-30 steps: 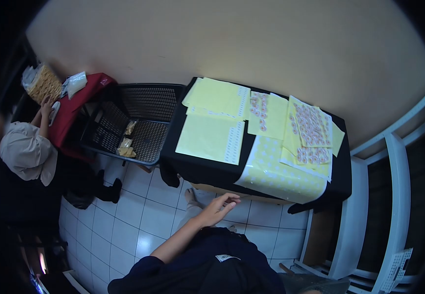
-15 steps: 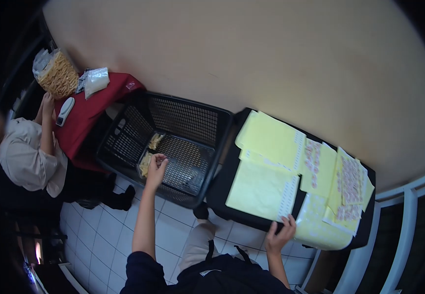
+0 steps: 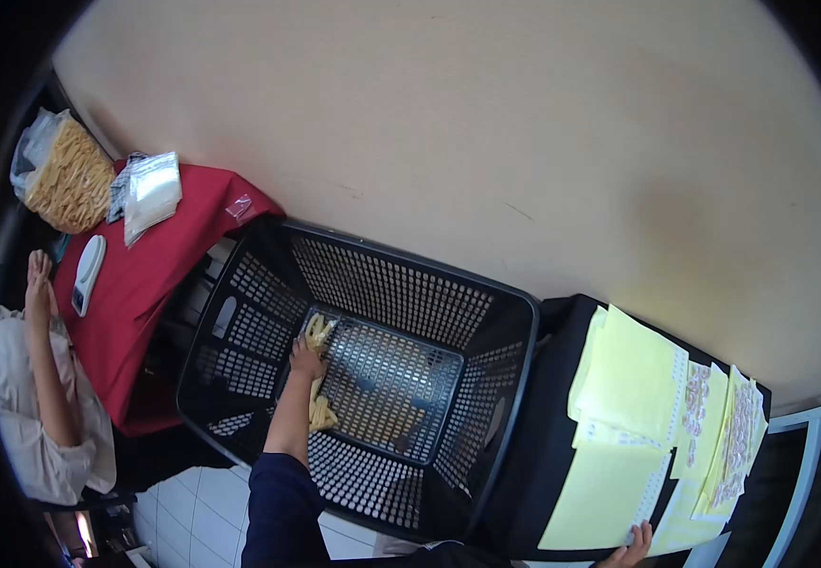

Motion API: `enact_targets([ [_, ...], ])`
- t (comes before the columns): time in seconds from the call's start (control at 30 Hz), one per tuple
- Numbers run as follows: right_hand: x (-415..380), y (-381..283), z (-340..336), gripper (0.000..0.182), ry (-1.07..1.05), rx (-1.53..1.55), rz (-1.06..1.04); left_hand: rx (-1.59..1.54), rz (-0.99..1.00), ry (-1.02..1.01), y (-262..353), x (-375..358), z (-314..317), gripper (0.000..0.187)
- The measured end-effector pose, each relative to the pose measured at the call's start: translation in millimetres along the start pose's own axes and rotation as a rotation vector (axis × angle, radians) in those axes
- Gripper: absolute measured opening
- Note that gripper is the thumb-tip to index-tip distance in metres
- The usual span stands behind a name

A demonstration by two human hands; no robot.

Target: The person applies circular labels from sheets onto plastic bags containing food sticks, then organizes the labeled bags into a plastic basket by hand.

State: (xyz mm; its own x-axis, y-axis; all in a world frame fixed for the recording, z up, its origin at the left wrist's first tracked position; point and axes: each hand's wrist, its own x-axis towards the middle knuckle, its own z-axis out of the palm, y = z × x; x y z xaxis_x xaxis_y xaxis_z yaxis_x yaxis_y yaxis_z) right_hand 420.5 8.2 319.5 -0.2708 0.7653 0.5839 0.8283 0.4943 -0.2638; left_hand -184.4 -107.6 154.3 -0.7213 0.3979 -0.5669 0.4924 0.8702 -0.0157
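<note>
My left hand [image 3: 306,362] reaches down inside a black plastic basket [image 3: 358,237], fingers a little apart. It lies against small clear packets of yellow stick-shaped snacks. One snack packet [image 3: 319,331] shows just beyond the fingertips, and another packet [image 3: 322,415] lies nearer my forearm. The underside of this hand is hidden. At the bottom edge of the view, my right hand [image 3: 632,549] rests with fingers extended at the corner of a yellow sheet [image 3: 595,502], beside its strip of small printed labels.
Further yellow sheets [image 3: 630,379] and sheets with reddish stickers [image 3: 734,440] cover the black-draped table. At left, a red-covered table [image 3: 197,213] bears a white scale [image 3: 89,273], clear bags [image 3: 153,194] and a large snack bag [image 3: 71,180]. A person in a beige top [image 3: 36,407] sits beside it.
My left hand has moved down into the basket among the packets. The view has shifted closer over the basket. My right hand stays at the yellow sheet's corner.
</note>
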Motion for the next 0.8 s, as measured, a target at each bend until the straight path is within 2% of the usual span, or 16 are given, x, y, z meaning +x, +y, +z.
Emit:
enact_targets([
  [0.1, -1.0, 1.1, 1.8, 0.043, 0.015, -0.007, -0.005, -0.028, -0.025, 0.011, 0.2, 28.9, 15.5, 0.045],
  [0.13, -1.3, -0.4, 1.2, 0.043, 0.023, -0.013, -0.001, -0.182, 0.007, 0.13, -4.5, 39.7, 23.6, 0.057],
  [0.17, -1.4, -1.7, -0.7, 0.043, -0.013, -0.032, 0.011, -0.183, 0.019, 0.133, -11.4, 49.6, 33.9, 0.057],
  [0.23, 1.5, -3.3, -3.1, 0.043, -0.024, -0.061, 0.027, -0.532, 0.008, 0.481, -15.1, 68.3, 51.1, 0.067],
  [0.27, 2.9, -3.9, -4.4, 0.043, -0.062, -0.077, 0.011, -0.539, 0.028, 0.488, -9.1, 69.5, 52.0, 0.067],
  [0.33, -0.5, -0.8, -5.5, 0.043, -0.12, -0.072, 0.003, -0.517, -0.048, 0.316, -0.8, 59.1, 51.5, 0.068],
  [0.43, 0.7, -4.9, -6.1, 0.043, -0.127, -0.075, 0.026, -0.322, -0.03, 0.419, 0.7, 83.8, 93.8, 0.064],
  [0.47, 1.1, -6.2, -7.8, 0.043, -0.145, -0.078, 0.042, -0.333, 0.007, 0.359, 10.1, 68.9, 84.4, 0.064],
  [0.5, 3.6, -8.7, -9.1, 0.042, -0.153, -0.058, 0.046, -0.438, 0.04, 0.29, 18.0, 59.6, 76.5, 0.061],
  [0.6, 12.8, -17.9, -17.1, 0.041, -0.204, -0.099, 0.08, -0.821, 0.085, 0.414, 27.6, 53.1, 84.5, 0.055],
  [0.63, 17.2, -19.4, -18.6, 0.04, -0.2, -0.101, 0.078, -0.82, 0.088, 0.415, 30.1, 50.5, 83.6, 0.055],
  [0.67, 21.2, -19.2, -19.4, 0.041, -0.161, -0.045, 0.131, -1.412, 0.011, 0.244, 36.6, 43.5, 73.6, 0.051],
  [0.7, 15.0, -8.2, -12.5, 0.034, 0.01, -0.093, 0.12, -1.992, -0.077, 0.032, 42.2, 34.1, 64.4, 0.048],
  [0.73, 18.6, -11.5, -13.4, 0.031, 0.006, -0.068, 0.148, -2.027, -0.001, 0.095, 44.3, 32.7, 65.3, 0.043],
  [0.77, 27.6, -22.2, -13.8, 0.028, 0.0, -0.042, 0.174, -2.04, -0.028, 0.169, 51.4, 11.0, 48.8, 0.039],
  [0.8, 39.5, -31.0, -13.8, 0.024, 0.025, 0.039, 0.12, -2.178, 0.047, 0.142, 58.9, -11.5, 32.6, 0.038],
])
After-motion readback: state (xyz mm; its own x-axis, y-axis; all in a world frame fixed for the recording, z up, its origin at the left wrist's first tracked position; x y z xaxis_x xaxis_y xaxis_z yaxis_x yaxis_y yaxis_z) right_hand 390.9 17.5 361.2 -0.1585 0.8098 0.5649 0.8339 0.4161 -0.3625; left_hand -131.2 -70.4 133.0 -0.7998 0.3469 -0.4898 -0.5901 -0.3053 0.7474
